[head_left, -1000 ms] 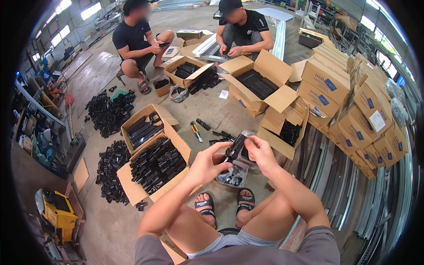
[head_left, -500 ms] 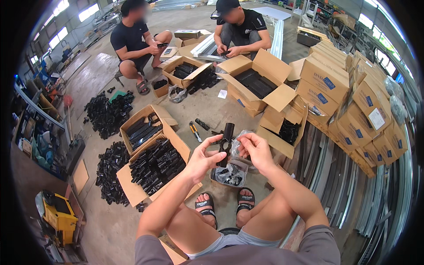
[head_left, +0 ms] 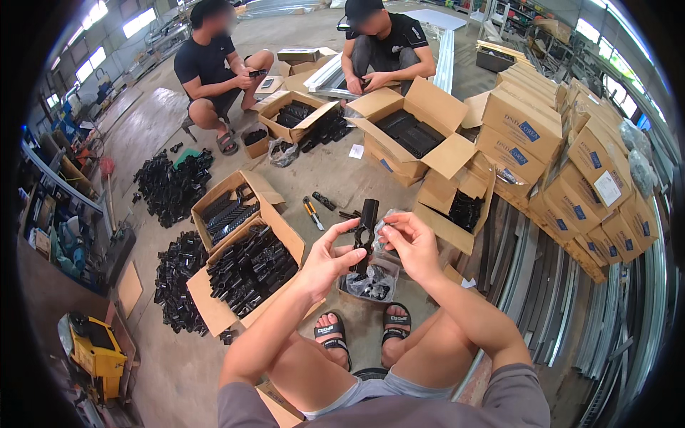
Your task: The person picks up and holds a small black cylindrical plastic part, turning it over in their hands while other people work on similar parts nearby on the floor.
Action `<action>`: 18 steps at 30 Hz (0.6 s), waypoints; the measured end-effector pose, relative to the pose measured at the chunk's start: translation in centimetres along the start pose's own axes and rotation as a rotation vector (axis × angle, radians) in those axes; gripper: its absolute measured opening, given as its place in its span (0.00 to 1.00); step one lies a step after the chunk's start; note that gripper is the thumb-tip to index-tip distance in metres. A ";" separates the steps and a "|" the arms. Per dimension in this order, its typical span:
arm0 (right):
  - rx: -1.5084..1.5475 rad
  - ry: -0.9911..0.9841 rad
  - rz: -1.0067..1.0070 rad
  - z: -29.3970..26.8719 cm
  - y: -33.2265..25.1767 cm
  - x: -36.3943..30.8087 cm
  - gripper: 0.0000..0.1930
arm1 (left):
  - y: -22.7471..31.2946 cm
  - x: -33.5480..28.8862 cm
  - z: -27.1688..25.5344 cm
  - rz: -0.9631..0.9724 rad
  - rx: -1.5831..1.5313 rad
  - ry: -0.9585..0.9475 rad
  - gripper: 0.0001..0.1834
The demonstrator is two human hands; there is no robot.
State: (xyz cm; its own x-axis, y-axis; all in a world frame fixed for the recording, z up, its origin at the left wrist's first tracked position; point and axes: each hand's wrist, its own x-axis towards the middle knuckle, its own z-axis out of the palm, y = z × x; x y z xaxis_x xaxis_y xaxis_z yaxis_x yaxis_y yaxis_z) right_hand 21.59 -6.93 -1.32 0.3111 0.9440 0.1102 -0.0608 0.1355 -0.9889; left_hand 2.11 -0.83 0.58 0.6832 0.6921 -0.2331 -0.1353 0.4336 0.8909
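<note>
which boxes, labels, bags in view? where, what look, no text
Stack of shut cardboard boxes, far right: brown, with blue and white labels.
Open box, left of the left hand: brown, full of black parts.
Open box, centre back: brown, flaps up, black parts inside.
Clear plastic bag, at the right hand: small, crumpled.

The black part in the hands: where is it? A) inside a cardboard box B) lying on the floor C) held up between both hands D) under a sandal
C: the black part stands upright in the air, with the left hand gripping it from one side and the right hand touching it from the other, above the floor and the sandals.
</note>
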 end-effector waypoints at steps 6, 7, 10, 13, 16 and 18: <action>0.064 0.048 -0.057 0.1 0.3 0.3 0.08 | 0.1 -0.1 0.4 0.003 -0.001 -0.007 0.35; 0.080 0.058 -0.073 0.0 0.3 0.3 0.09 | 0.1 -0.1 0.4 0.004 -0.003 -0.006 0.35; 0.032 0.061 -0.099 -0.3 0.6 0.4 0.09 | 0.1 0.0 0.5 -0.006 -0.011 -0.010 0.35; 0.030 0.067 -0.114 -0.1 0.6 0.3 0.08 | 0.1 -0.1 0.5 -0.003 -0.004 -0.014 0.35; 0.010 0.087 -0.154 0.2 0.5 0.1 0.06 | 0.0 -0.3 0.6 0.011 0.009 -0.021 0.35; -0.034 0.101 -0.189 0.2 0.5 0.3 0.06 | -0.1 -0.2 0.7 0.028 0.015 -0.025 0.35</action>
State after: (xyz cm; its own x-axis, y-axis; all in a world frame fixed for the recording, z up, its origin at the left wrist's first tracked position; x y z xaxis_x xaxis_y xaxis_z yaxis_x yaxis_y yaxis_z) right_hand 21.46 -6.49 -1.72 0.4079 0.8673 0.2854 0.0391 0.2957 -0.9545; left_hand 2.53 -1.43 0.77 0.6972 0.6891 -0.1977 -0.1440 0.4048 0.9030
